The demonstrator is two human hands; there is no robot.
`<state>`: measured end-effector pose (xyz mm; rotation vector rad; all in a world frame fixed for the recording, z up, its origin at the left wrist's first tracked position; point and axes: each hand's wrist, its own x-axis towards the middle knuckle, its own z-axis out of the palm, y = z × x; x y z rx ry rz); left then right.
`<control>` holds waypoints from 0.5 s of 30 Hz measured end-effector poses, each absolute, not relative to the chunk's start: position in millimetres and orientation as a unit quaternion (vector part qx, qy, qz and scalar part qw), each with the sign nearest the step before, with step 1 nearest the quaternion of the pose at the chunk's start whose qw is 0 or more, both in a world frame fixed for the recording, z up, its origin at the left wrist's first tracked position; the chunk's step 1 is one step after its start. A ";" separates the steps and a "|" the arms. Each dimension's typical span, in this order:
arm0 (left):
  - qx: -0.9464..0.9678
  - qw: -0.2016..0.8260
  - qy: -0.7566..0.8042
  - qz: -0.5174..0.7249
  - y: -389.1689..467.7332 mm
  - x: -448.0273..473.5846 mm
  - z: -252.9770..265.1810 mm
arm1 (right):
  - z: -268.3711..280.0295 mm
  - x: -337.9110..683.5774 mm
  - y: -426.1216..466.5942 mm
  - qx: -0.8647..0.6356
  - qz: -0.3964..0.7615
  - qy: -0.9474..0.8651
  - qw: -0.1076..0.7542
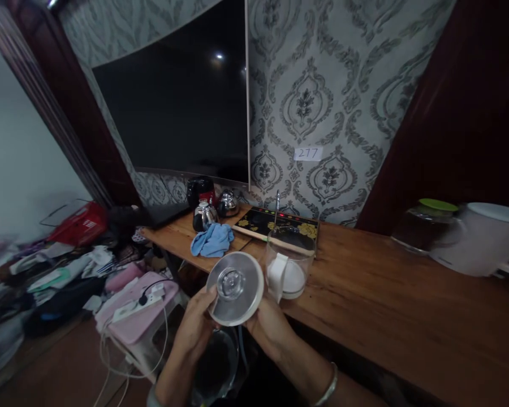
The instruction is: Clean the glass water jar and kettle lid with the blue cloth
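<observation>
A round lid (pixel 248 285) with a clear knob and a pale rim is held up in front of me by both hands. My left hand (pixel 195 322) grips its left edge, the thumb lying on top near the knob. Under the right edge is my right hand (pixel 268 325), its fingers partly hidden behind the lid. Just beyond, a clear glass jar (pixel 303 261) with a white handle (pixel 277 277) stands uncovered on the wooden table (pixel 365 305). Left of the jar lies a crumpled blue cloth (pixel 212 241).
An induction cooktop (pixel 258 221) with red lights sits behind the jar. Two metal kettles stand near a black-and-red appliance (pixel 200 192). A green-lidded jug (pixel 424 226) and a white container (pixel 479 237) are at right. Below left, a pink stool (pixel 138 328) bears a power strip with trailing cords.
</observation>
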<state>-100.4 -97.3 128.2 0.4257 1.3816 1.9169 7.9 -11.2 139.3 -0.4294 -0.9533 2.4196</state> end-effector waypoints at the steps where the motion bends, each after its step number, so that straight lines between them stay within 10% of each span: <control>1: 0.142 0.359 0.540 0.748 -101.5 -110.2 122.0 | 132.6 9.8 -12.6 -0.168 0.890 -0.357 0.229; 7: 0.070 0.225 0.538 0.809 -91.2 -186.6 92.7 | 95.4 64.5 2.6 -0.225 0.845 -0.462 0.151; 15: -0.074 0.000 0.582 0.810 -49.4 -306.6 91.6 | 32.1 168.1 80.3 -0.409 0.692 -0.532 0.267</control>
